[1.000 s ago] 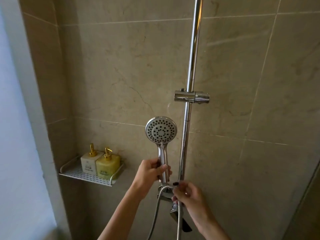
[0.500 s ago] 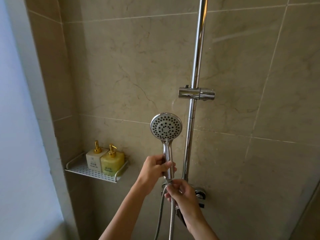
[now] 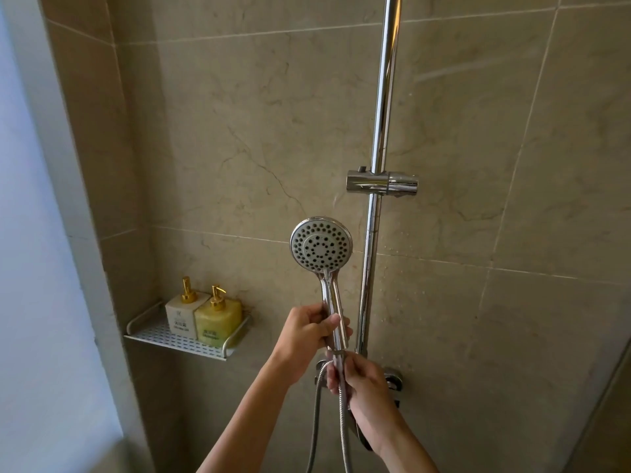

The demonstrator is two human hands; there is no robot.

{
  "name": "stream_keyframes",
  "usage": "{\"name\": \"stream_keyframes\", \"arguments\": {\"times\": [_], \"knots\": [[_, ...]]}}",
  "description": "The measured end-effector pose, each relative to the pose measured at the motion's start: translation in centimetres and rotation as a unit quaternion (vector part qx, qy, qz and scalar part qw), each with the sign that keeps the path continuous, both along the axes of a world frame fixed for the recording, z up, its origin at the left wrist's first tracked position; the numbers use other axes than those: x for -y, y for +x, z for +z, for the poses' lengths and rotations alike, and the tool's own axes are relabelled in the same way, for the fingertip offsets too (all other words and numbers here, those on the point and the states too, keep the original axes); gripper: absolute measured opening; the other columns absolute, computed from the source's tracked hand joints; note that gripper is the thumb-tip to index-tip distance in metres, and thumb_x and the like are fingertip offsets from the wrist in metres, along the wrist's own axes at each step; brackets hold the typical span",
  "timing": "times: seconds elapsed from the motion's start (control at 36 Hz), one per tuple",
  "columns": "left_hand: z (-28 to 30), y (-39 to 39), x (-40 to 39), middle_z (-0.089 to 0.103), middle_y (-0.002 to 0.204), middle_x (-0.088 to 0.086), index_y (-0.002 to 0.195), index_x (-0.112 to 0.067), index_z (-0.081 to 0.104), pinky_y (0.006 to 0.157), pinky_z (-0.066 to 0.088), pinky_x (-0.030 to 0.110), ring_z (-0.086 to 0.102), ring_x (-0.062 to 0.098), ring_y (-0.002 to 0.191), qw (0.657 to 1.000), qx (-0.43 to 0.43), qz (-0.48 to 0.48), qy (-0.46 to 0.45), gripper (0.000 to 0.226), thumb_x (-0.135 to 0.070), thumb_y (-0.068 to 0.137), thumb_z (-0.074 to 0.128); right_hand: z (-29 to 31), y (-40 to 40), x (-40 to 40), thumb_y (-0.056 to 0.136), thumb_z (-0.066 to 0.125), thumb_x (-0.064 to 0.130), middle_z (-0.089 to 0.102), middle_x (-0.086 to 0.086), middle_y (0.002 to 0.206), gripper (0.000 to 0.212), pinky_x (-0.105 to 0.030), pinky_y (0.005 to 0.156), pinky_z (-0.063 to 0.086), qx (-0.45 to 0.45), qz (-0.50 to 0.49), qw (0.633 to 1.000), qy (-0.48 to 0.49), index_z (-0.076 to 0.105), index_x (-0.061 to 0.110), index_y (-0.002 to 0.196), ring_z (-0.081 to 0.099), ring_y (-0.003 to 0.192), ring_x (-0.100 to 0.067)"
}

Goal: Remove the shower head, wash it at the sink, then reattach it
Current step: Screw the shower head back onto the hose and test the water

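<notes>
The chrome shower head [image 3: 321, 243] stands upright in front of the tiled wall, its round nozzle face towards me. My left hand [image 3: 309, 331] grips its handle at mid height. Just below, my right hand [image 3: 358, 378] pinches the joint where the metal hose [image 3: 316, 414] meets the handle's bottom end. The hose loops down out of view. The empty chrome holder [image 3: 381, 183] sits on the vertical rail [image 3: 382, 97], above and right of the head.
A white perforated shelf [image 3: 160, 336] on the left wall carries a white pump bottle [image 3: 185, 314] and a yellow one [image 3: 216, 319]. The mixer valve [image 3: 392, 378] is partly hidden behind my right hand. A white wall edge runs down the left.
My right hand has risen from the mixer area to the base of the handle and closed on the hose joint. The view has shifted slightly left; the head stays upright in my left hand.
</notes>
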State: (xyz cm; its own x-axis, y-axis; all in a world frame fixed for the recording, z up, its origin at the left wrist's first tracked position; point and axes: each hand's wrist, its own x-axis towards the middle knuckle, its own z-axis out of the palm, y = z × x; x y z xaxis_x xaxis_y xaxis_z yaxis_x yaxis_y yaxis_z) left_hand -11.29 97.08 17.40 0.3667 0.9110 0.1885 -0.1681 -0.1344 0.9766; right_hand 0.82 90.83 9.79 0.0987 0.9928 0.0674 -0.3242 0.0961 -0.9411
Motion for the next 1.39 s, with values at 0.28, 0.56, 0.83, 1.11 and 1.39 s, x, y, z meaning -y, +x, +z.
{"name": "stream_keyframes", "arguments": {"times": [0.28,0.56,0.83,1.11,1.39], "knots": [[0.3,0.1,0.5,0.073,0.088,0.018,0.099,0.013,0.062,0.081,0.060,0.046,0.073,0.037,0.090,1.000,0.004,-0.013,-0.001,0.014,0.002,0.093,0.056,0.3,0.1,0.4,0.072,0.086,0.019,0.062,-0.014,0.077,0.050,-0.032,0.069,0.046,-0.037,0.019,0.999,0.026,0.056,0.006,0.110,0.054,0.066,-0.021],[0.4,0.0,0.9,0.074,0.082,0.013,0.097,0.014,0.062,0.075,0.061,0.039,0.074,0.033,0.086,1.000,0.006,-0.007,0.003,0.013,0.003,0.093,0.056,0.8,0.1,1.0,0.100,0.051,0.024,0.072,-0.016,0.100,0.025,-0.033,0.078,0.046,0.027,0.024,0.999,-0.008,0.072,0.011,0.104,0.068,0.090,-0.023],[0.3,-0.5,1.2,0.075,0.086,0.014,0.099,0.014,0.062,0.076,0.061,0.043,0.074,0.034,0.087,1.000,0.009,-0.009,0.006,0.015,0.001,0.094,0.056,0.7,0.5,1.3,0.074,0.085,0.017,0.059,-0.012,0.079,0.040,-0.039,0.083,0.051,-0.024,0.052,0.997,0.057,0.066,-0.001,0.104,0.057,0.078,-0.023],[0.4,-0.6,1.4,0.073,0.087,0.017,0.100,0.016,0.061,0.075,0.061,0.039,0.074,0.034,0.086,1.000,0.027,-0.013,-0.003,0.015,0.004,0.093,0.055,0.1,0.3,1.2,0.088,0.066,0.018,0.064,-0.027,0.089,0.028,-0.038,0.074,0.056,-0.064,0.014,0.998,0.024,0.069,-0.005,0.102,0.062,0.076,-0.031],[-0.1,-0.6,1.5,0.071,0.086,0.019,0.092,0.005,0.067,0.080,0.060,0.048,0.072,0.039,0.089,0.999,0.045,-0.019,-0.009,0.012,0.001,0.094,0.056,0.6,0.0,1.7,0.084,0.073,0.017,0.068,-0.023,0.083,0.021,-0.027,0.065,0.053,0.015,0.003,0.999,0.042,0.071,0.001,0.098,0.061,0.068,-0.024]]}}
